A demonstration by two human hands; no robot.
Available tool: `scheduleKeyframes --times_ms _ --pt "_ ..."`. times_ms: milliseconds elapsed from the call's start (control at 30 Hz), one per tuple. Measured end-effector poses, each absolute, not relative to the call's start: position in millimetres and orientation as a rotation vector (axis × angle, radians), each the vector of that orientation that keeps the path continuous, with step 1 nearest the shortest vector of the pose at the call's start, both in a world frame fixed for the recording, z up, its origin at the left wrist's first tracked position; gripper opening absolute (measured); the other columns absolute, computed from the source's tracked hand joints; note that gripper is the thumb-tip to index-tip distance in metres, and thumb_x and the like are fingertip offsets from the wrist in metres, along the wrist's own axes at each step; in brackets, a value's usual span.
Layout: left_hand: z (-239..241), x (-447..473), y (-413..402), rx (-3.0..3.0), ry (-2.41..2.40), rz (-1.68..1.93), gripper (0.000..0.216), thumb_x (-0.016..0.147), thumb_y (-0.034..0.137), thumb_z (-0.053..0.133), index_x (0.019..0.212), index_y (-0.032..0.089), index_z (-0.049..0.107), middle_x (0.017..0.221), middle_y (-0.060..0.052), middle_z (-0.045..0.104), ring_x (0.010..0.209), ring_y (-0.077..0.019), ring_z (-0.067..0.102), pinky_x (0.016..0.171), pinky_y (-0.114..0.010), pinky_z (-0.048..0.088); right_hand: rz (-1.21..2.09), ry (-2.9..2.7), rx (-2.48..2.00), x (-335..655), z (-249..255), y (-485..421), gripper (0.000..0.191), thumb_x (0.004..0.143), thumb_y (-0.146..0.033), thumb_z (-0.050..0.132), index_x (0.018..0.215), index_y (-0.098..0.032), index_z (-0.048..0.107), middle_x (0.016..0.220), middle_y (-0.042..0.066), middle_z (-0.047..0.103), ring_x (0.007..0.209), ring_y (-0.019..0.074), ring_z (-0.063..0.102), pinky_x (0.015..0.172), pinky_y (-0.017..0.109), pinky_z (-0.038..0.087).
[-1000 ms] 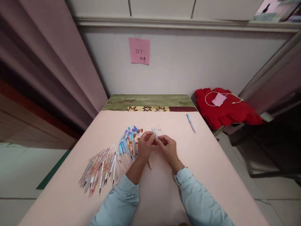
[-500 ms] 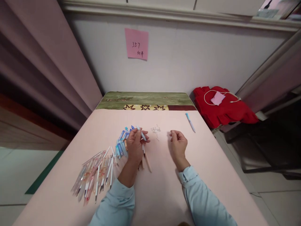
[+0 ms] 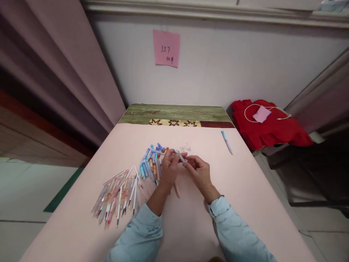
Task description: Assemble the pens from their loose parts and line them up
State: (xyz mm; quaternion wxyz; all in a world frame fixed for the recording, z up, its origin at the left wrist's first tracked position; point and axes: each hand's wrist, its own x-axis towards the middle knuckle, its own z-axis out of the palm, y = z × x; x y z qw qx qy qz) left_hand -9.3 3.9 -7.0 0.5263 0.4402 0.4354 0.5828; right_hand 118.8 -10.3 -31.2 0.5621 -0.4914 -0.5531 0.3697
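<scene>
My left hand [image 3: 169,169] is closed around a light blue pen barrel [image 3: 179,155], which slants down to the right. Against the barrel's lower end, my right hand [image 3: 201,174] is pinched; whatever lies between its fingertips is too small to make out. Just beyond the hands lies a small heap of tiny springs [image 3: 185,147]. To the left of my left hand are blue and brown pen barrels [image 3: 148,169], with small dark blue parts [image 3: 159,147] behind them. A peach-coloured barrel [image 3: 177,190] lies partly under my left wrist.
Several clear barrels and white refills [image 3: 117,196] lie spread at the left of the pink-covered table [image 3: 234,203]. A whole blue pen [image 3: 227,142] rests at the far right. Beyond the table's right edge is a red cloth [image 3: 272,127] with a white cable.
My right hand has moved left to meet the barrel in my left hand; before, the two were apart. The view has shifted slightly left.
</scene>
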Motion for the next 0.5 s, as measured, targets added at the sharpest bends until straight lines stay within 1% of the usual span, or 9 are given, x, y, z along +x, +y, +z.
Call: scheduleKeyframes --times_ms 100,200,267,400,433,500 --pt "-6.8 -6.4 -0.1 1.19 1.078 1.361 0.024 0.085 0.04 0.064 0.094 0.021 0.052 0.088 -0.006 0.075 0.077 -0.0185 0.07 0.073 -0.029 0.052 0.788 -1.374 -1.183 117.7 -32.7 -10.9 0.025 0.081 -0.041 0.071 0.089 -0.017 0.071 0.064 -0.001 0.061 0.052 0.0105 0.047 0.051 0.022 0.041" --pt "-9.5 -6.6 -1.8 1.307 1.135 1.357 0.022 0.086 0.04 0.063 0.094 0.021 0.057 0.087 -0.006 0.074 0.076 -0.0175 0.068 0.071 -0.027 0.051 0.716 -1.437 -1.224 118.7 -33.6 -11.3 0.024 0.084 -0.041 0.067 0.085 -0.017 0.069 0.059 -0.003 0.057 0.05 0.0097 0.045 0.049 0.022 0.038" --pt "-10.9 -9.6 0.0 1.314 1.221 1.414 0.021 0.086 0.04 0.063 0.093 0.02 0.061 0.085 -0.005 0.072 0.077 -0.0173 0.068 0.069 -0.026 0.051 0.678 -1.427 -1.269 119.4 -34.2 -11.2 0.024 0.085 -0.041 0.065 0.084 -0.017 0.068 0.059 -0.003 0.056 0.05 0.0096 0.044 0.05 0.022 0.038" --pt "-7.3 -28.6 11.2 1.128 1.379 1.578 0.022 0.085 0.04 0.061 0.094 0.021 0.063 0.076 -0.002 0.068 0.063 -0.0146 0.063 0.055 -0.023 0.048 0.646 -1.316 -1.376 119.6 -37.4 -8.6 0.027 0.085 -0.044 0.062 0.081 -0.018 0.065 0.057 -0.004 0.053 0.05 0.0101 0.044 0.051 0.021 0.038" --pt "-4.6 -37.5 14.8 1.095 1.394 1.617 0.021 0.083 0.039 0.062 0.093 0.02 0.063 0.075 -0.001 0.067 0.061 -0.0141 0.062 0.054 -0.023 0.047 0.655 -1.299 -1.387 119.5 -38.2 -7.6 0.027 0.084 -0.045 0.062 0.08 -0.018 0.065 0.057 -0.004 0.053 0.05 0.0102 0.045 0.051 0.021 0.038" --pt "1.8 -60.0 20.9 1.122 1.493 1.716 0.018 0.079 0.035 0.065 0.087 0.018 0.066 0.073 0.0 0.065 0.065 -0.0137 0.061 0.06 -0.023 0.048 0.675 -1.285 -1.392 119.1 -39.6 -6.0 0.028 0.083 -0.046 0.062 0.078 -0.018 0.064 0.057 -0.004 0.054 0.05 0.0105 0.045 0.051 0.021 0.038"
